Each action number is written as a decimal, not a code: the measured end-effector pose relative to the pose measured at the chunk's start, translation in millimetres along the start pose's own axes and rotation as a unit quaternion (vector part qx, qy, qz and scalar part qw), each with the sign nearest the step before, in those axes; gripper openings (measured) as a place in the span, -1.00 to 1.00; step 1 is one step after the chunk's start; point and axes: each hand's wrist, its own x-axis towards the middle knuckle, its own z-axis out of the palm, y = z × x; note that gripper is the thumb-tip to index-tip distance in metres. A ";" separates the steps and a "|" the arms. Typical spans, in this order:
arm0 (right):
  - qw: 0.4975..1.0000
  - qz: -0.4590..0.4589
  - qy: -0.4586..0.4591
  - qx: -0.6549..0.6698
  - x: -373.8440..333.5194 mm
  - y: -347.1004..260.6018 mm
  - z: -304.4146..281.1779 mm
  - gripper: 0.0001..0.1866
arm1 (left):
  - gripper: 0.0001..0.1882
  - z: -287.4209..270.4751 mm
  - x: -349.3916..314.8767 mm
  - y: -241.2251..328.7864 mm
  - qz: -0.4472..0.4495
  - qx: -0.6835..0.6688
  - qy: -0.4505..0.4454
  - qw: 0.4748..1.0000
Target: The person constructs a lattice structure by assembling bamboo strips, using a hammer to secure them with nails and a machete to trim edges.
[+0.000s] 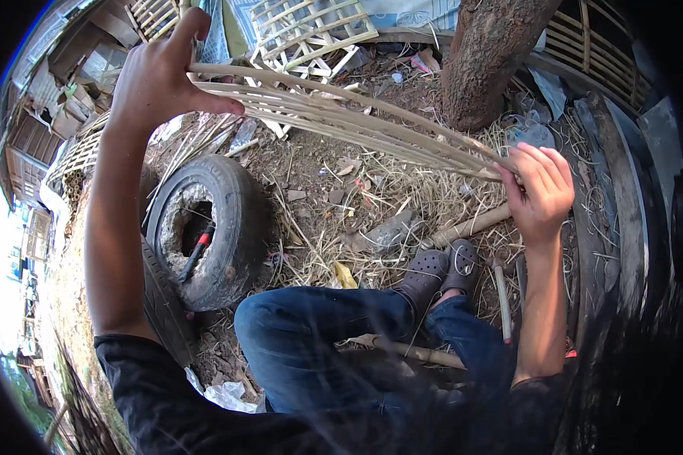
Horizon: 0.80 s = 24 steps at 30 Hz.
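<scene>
A loose bundle of thin bamboo strips [334, 114] stretches between my two raised hands, bowed slightly upward and fanned apart along its middle. At the upper left, my left hand [155, 83] has the strips' far end at its palm, between a spread thumb and a raised forefinger; its other fingers are hidden. My right hand [540, 186] pinches the other end, where the strips gather close together.
An old tyre [243, 227] filled with concrete stands at left, a red-and-black handled tool [197, 250] in its hole. A tree trunk [482, 64] rises ahead, beside a woven bamboo lattice [307, 34]. Shavings, bamboo poles [474, 225] and a stone [391, 231] lie around my clogs [425, 274].
</scene>
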 end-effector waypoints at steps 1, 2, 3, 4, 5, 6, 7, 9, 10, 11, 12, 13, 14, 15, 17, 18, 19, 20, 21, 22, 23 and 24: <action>1.000 -0.012 0.023 -0.009 11.8 4.4 5.2 -0.76 | -0.08 -2.5 -4.4 -8.9 -0.025 0.025 0.004 0.999; 0.999 -0.023 0.033 -0.021 21.1 10.3 7.7 -0.76 | -0.09 7.1 -12.1 -14.8 -0.003 0.026 0.071 0.997; 0.998 -0.033 0.043 -0.032 25.5 14.8 13.0 -0.77 | -0.10 19.7 -21.7 -18.4 0.019 0.027 0.137 0.990; 0.997 -0.043 0.056 -0.029 30.2 20.3 17.9 -0.77 | -0.10 26.5 -34.5 -17.2 -0.006 0.018 0.162 0.987; 0.998 -0.044 0.041 -0.014 25.9 19.6 27.1 -0.76 | -0.09 42.7 -54.4 -13.5 -0.037 0.022 0.177 0.983; 0.999 -0.045 0.025 0.000 18.4 17.3 36.8 -0.76 | -0.07 61.7 -76.6 4.5 -0.125 -0.055 0.165 0.977; 0.999 -0.048 0.008 0.011 8.4 16.4 47.5 -0.75 | -0.03 87.4 -99.0 15.4 -0.101 -0.031 0.150 0.983; 0.995 -0.056 -0.068 0.054 -23.1 15.2 73.8 -0.74 | -0.01 130.1 -144.2 50.3 -0.211 -0.113 0.004 0.971; 0.991 -0.060 -0.112 0.049 -40.4 23.1 78.9 -0.73 | -0.01 151.7 -148.6 78.7 -0.219 -0.162 -0.033 0.962; 0.986 -0.055 -0.148 0.058 -62.8 24.4 90.9 -0.72 | 0.00 165.6 -158.0 98.0 -0.232 -0.173 -0.122 0.950; 0.980 -0.038 -0.178 0.079 -87.2 20.4 105.4 -0.72 | 0.02 181.8 -171.8 109.1 -0.235 -0.211 -0.197 0.928; 0.973 -0.026 -0.211 0.091 -103.7 20.5 110.7 -0.71 | 0.06 203.3 -187.9 119.8 -0.215 -0.244 -0.185 0.927; 0.964 -0.014 -0.247 0.099 -115.5 21.9 111.1 -0.70 | 0.09 216.3 -198.7 134.6 -0.233 -0.295 -0.215 0.901; 0.956 -0.011 -0.272 0.112 -129.9 17.5 116.4 -0.69 | 0.12 225.1 -211.2 146.1 -0.251 -0.340 -0.252 0.870; 0.939 -0.008 -0.315 0.141 -150.0 7.8 123.4 -0.67 | 0.16 231.0 -226.9 148.1 -0.241 -0.359 -0.377 0.819; 0.932 -0.024 -0.328 0.152 -157.6 5.0 128.8 -0.70 | 0.16 236.2 -231.2 146.9 -0.258 -0.396 -0.387 0.792; 0.921 -0.019 -0.354 0.160 -164.7 -0.2 133.2 -0.70 | 0.16 244.9 -243.9 148.9 -0.260 -0.419 -0.404 0.771; 0.913 -0.017 -0.374 0.164 -165.4 -3.1 133.9 -0.71 | 0.15 254.5 -254.2 149.8 -0.261 -0.438 -0.414 0.754; 0.904 -0.015 -0.394 0.169 -166.5 -5.1 135.6 -0.71 | 0.15 264.5 -263.5 152.1 -0.262 -0.458 -0.423 0.737; 0.882 -0.003 -0.437 0.176 -171.9 -5.1 137.8 -0.68 | 0.17 275.2 -266.7 153.9 -0.244 -0.477 -0.469 0.702; 0.875 0.001 -0.453 0.170 -177.2 -5.1 142.1 -0.68 | 0.17 279.9 -266.4 157.3 -0.240 -0.504 -0.482 0.675; 0.868 0.004 -0.468 0.164 -182.6 -5.5 146.7 -0.68 | 0.16 290.6 -275.3 160.4 -0.209 -0.510 -0.465 0.693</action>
